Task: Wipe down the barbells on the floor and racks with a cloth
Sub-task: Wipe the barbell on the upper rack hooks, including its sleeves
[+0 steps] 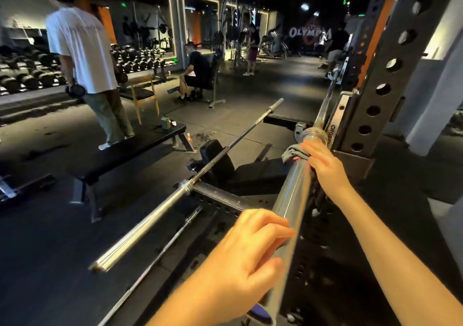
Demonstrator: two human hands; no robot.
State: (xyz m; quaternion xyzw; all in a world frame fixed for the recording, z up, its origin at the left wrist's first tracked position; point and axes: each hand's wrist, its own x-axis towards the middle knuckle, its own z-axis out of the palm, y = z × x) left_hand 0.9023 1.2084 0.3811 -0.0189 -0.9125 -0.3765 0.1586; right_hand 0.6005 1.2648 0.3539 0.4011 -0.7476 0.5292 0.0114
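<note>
Both hands are working on the racked barbell (293, 195) beside the rack upright (380, 75).

The right hand (323, 163) is curling over a grey cloth (293, 152) and holding it against the thick chrome sleeve, just left of the rack upright and just short of the sleeve's collar. The left hand (245, 255) is gripping the same sleeve nearer its free end, farther from the upright, fingers wrapping over the top and thumb underneath. A second barbell (160, 210) is lying lower down, well left of the upright, and a thin bar (160, 253) is lying on the floor beside it. A person in a white shirt (80, 47) is standing far left of the upright.
</note>
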